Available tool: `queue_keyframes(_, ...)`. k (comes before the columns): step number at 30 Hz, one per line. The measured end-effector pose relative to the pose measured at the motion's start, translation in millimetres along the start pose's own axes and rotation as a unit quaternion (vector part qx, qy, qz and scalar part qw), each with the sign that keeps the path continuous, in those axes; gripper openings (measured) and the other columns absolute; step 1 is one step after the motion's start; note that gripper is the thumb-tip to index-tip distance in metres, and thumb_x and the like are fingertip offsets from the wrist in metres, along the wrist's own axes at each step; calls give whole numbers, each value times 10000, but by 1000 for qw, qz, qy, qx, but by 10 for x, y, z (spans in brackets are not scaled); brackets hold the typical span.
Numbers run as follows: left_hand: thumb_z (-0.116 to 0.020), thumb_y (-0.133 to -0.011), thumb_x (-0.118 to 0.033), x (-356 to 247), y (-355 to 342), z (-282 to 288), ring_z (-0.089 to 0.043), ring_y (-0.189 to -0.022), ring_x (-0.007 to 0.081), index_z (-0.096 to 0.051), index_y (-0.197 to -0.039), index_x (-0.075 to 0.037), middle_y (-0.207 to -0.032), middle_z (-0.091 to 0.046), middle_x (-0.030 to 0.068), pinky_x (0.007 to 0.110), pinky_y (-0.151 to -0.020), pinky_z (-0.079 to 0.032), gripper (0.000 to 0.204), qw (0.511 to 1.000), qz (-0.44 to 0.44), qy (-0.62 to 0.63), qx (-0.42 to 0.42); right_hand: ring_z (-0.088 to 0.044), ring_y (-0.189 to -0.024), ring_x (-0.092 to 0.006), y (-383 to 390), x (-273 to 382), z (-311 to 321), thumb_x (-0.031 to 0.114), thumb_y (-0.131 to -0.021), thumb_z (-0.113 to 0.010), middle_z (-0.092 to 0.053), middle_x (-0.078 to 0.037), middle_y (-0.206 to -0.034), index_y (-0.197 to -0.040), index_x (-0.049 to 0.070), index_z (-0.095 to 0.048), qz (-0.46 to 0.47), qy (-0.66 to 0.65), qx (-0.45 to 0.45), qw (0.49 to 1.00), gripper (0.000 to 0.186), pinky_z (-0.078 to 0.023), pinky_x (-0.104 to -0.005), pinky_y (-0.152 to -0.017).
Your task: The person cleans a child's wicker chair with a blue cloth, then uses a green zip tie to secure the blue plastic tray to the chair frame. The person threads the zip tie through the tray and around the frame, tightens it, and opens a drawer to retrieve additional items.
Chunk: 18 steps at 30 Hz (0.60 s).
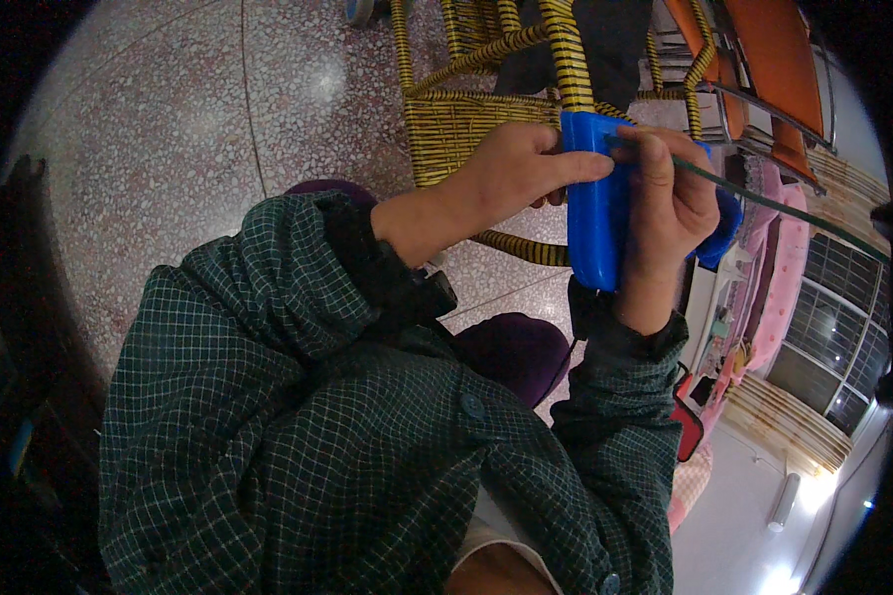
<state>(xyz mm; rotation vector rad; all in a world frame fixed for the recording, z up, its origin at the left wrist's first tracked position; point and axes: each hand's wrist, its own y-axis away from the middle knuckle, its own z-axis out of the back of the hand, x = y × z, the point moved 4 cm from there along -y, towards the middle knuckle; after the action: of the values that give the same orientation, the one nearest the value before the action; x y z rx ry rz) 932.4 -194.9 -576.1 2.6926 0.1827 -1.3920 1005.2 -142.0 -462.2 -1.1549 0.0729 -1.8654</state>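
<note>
A smooth blue plastic piece [593, 213] with a rounded lower corner stands in front of my body, right of the middle. My left hand [506, 174] grips its left edge, thumb laid over the face and the other fingers behind, partly hidden. A long, thin dark green strip [764, 198] runs from the blue piece out to the right. My right hand [670, 203] pinches this strip between thumb and fingers near the blue surface. The strip's inner end is hard to make out. More blue shows behind my right hand.
A yellow-and-black woven chair [476, 129] stands just beyond my hands. Orange seats [779, 59] are at the upper right, with pink bedding [779, 288] below them. Speckled floor [169, 129] spreads to the left. Purple fabric [516, 357] lies below my hands.
</note>
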Motion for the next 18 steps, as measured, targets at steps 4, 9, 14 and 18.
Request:
queue_keyframes(4,-596,-806,-367,-66,28,7,-495,-575,53,-611,-772,-64,-654,-549,-28,185,-502,-376,305,999,-26,-19,-8,-552,-652,-106,5,13,-4,50,-823,-584,-598,-69,-767,-829,-15,-587,-11,-3,-3,1000,65,-432,-212,-607)
queue_keyframes(9,-571,-818,-383,-140,59,28,-497,-555,68,-584,-768,-56,-636,-545,-5,204,-487,-387,332,998,-51,-1,-31,-549,-649,-102,1,4,-8,64,-827,-584,-598,-65,-763,-825,-11,-585,-9,-10,-5,1000,75,-429,-207,-606)
queue_keyframes(14,-484,-870,-399,-113,32,78,-498,-534,83,-552,-745,-54,-624,-533,10,221,-482,-401,374,998,-48,-19,-37,-548,-648,-99,0,2,-1,77,-833,-580,-598,-59,-756,-823,-10,-588,-11,-7,-4,1000,87,-427,-204,-605)
queue_keyframes(18,-410,-896,-421,-98,17,93,-503,-516,99,-554,-738,-40,-618,-543,34,223,-478,-408,437,996,-71,18,-47,-546,-646,-96,-1,3,-6,81,-834,-580,-601,-59,-758,-827,-11,-591,-17,-17,-11,1000,93,-427,-204,-603)
